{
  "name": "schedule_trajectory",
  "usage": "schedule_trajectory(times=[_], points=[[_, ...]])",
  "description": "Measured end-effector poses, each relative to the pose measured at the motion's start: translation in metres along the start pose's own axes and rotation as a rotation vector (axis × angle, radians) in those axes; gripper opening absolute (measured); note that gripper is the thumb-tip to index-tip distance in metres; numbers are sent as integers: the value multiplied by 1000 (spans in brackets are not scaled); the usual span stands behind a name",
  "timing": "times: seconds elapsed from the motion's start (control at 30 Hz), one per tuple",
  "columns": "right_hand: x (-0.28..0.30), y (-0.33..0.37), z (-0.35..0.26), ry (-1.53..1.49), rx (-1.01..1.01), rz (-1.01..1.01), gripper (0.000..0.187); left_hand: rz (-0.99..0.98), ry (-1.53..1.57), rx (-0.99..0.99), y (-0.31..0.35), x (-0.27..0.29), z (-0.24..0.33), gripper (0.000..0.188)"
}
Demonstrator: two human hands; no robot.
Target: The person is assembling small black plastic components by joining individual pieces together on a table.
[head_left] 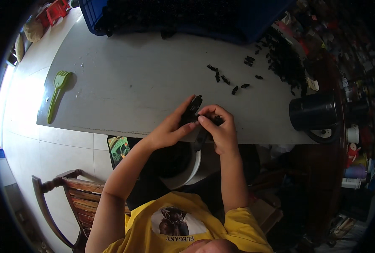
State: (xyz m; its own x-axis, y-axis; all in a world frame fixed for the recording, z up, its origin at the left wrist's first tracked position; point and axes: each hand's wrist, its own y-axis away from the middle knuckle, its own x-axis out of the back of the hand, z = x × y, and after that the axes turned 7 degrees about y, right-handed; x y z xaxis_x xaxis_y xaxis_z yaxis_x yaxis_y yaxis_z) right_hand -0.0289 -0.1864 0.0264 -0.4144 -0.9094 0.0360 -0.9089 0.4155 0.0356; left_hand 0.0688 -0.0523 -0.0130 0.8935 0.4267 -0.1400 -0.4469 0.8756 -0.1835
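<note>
My left hand point(172, 126) is closed round a dark, slim black piece point(195, 103), whose ridged end sticks up past the fingers. Close beside it, my right hand point(223, 128) has its thumb and fingertips pinched together against the same work, with small black bits point(217, 120) showing in the curled fingers. A black strip point(201, 140) hangs down between the two hands. Both hands are over the near edge of the grey table point(128, 84). Several small black toothed pieces point(225, 79) lie scattered beyond my right hand; their exact kind is too dark to tell.
A blue crate point(95, 29) full of black pieces stands at the far edge. More black pieces are heaped point(282, 59) at the far right, near a dark mug-like container point(314, 111). At left lies a green fork-shaped scoop point(59, 90). A wooden chair point(82, 189) stands lower left.
</note>
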Motion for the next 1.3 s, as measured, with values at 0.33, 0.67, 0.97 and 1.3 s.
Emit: schedule_trajectory(times=[0.33,0.67,0.97,1.3], points=[[-4,-1,2,36,-52,12,9,-6,60,93,0,3,8,66],[4,-2,-12,347,101,-93,7,-73,-93,30,2,1,9,63],[-3,-5,-6,320,149,0,15,-121,-91,58,2,5,8,60],[-4,23,3,-1,-137,-30,19,-215,-6,90,21,1,21,60]])
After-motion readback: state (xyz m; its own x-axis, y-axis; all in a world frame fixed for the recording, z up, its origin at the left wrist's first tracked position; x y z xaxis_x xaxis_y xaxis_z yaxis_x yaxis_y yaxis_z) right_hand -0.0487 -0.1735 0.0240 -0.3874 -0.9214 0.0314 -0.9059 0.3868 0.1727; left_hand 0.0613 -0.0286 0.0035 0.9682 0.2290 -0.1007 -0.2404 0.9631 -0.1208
